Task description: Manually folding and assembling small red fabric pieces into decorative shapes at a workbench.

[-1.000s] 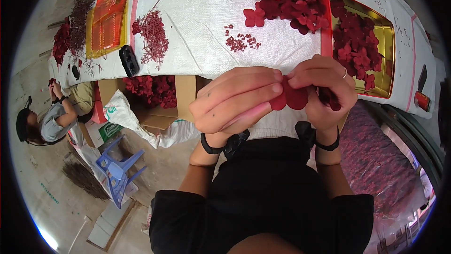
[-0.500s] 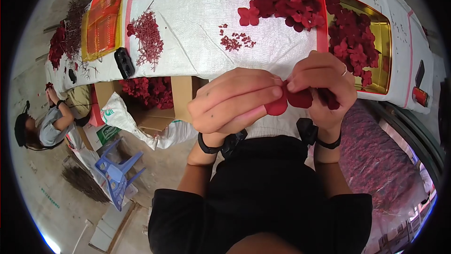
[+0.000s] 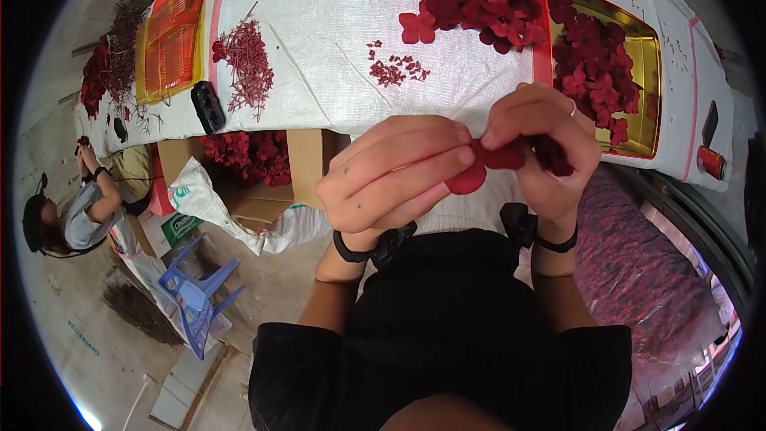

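The left hand [image 3: 391, 172] and the right hand [image 3: 550, 140] met over the near edge of a desk [image 3: 319, 56] covered with white woven sheeting, and between their fingertips was a red flower piece [image 3: 466, 179] with rounded lobes. The left fingers lay side by side, their tips clamped on one lobe; the thumb and forefinger of the right hand were pinched on the other side of it. The fingers hid the middle, so whether it was one piece or two overlapping could not be told. More dark red petals [image 3: 552, 157] sat tucked in the curl of the right hand. Just beyond that hand stood a gold-lined box [image 3: 648, 52] with a red rim, holding a heap of red flowers [image 3: 594, 72]. Touching or close against its left side, a loose pile of flowers [image 3: 479, 4] lay on the sheeting, and nearer the middle were small red bits [image 3: 391, 72], scattered. Farther left came a bundle of thin red stems [image 3: 250, 68], a black object [image 3: 207, 108] and an orange and yellow tray [image 3: 170, 44]. Below the desk, a cardboard box [image 3: 307, 166] held more red flowers, near a blue stool [image 3: 198, 295] on the floor.
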`<state>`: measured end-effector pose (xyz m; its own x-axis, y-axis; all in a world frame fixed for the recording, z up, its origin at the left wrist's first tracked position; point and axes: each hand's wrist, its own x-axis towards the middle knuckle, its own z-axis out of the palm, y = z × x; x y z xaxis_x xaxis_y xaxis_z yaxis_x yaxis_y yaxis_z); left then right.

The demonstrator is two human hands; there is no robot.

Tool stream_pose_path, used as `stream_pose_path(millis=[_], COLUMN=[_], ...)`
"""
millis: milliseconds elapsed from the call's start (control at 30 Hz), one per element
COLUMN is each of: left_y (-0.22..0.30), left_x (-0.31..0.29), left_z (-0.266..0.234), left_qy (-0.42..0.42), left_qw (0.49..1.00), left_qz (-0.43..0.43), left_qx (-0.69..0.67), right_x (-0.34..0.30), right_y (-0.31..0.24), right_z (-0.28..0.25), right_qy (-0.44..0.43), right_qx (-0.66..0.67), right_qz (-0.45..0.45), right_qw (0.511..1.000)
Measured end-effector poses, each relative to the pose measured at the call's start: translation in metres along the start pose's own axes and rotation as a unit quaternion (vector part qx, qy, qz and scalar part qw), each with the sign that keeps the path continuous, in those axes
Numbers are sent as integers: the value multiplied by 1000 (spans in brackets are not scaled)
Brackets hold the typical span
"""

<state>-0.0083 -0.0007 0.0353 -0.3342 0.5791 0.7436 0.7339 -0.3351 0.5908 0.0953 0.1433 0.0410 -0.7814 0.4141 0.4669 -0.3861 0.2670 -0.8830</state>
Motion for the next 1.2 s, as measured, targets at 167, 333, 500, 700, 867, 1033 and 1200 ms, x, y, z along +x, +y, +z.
stream_pose_path(millis=[167, 333, 500, 700, 867, 1033, 1200], left_y=[1, 8, 11, 11, 15, 11, 2], left_x=[8, 11, 15, 11, 5, 0, -2], left_z=[-4, -6, -8, -7, -2, 0, 3], left_qy=[-35, -41, -53, -76, -21, 3, 30], left_qw=[997, 998, 997, 996, 998, 996, 988], left_qz=[17, -21, -28, -10, -67, -74, -119], left_qx=[68, 51, 42, 45, 7, -47, -91], right_x=[-1, 2, -2, -1, 2, 4, 4], right_y=[-4, 1, -4, -1, -1, -3, 0], right_z=[2, 2, 4, 1, 3, -4, 1], right_qy=[5, 3, 54, 8, -2, -39, -25], right_qx=[39, -10, 19, -40, -14, -13, 9], right_qz=[79, 35, 41, -31, -8, -15, 19], right_qw=[996, 999, 998, 999, 1000, 999, 999])
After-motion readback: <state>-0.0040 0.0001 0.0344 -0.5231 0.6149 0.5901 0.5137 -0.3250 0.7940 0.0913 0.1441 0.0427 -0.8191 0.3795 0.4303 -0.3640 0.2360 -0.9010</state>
